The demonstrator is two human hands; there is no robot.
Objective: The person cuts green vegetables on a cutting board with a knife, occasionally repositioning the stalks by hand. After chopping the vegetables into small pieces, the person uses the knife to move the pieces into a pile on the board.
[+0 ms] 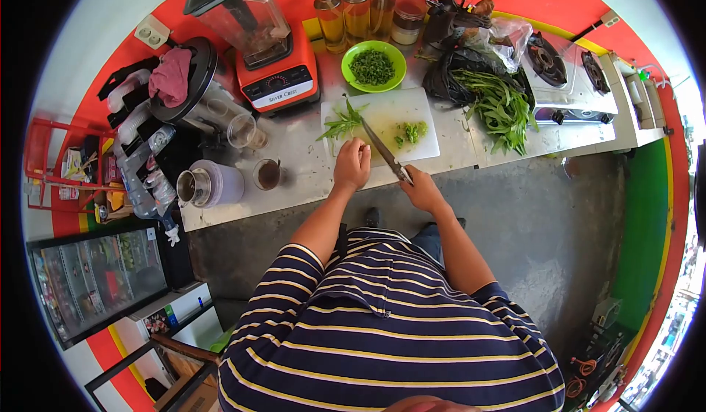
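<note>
My right hand is wrapped round the handle of a kitchen knife, its blade slanting up and left over a white cutting board. Just beside the knife tip lies a small bunch of leafy greens on the board's left part. My left hand is closed at the lower end of this bunch, fingers curled; the stems inside are mostly hidden. To the right of the blade sits a little heap of cut green stems. Behind the board stands a green bowl filled with chopped leaves.
A red blender stands left of the bowl, with oil bottles behind. More leafy greens spill from a black bag near the stove. A glass and a steel-topped jug stand at the counter's left.
</note>
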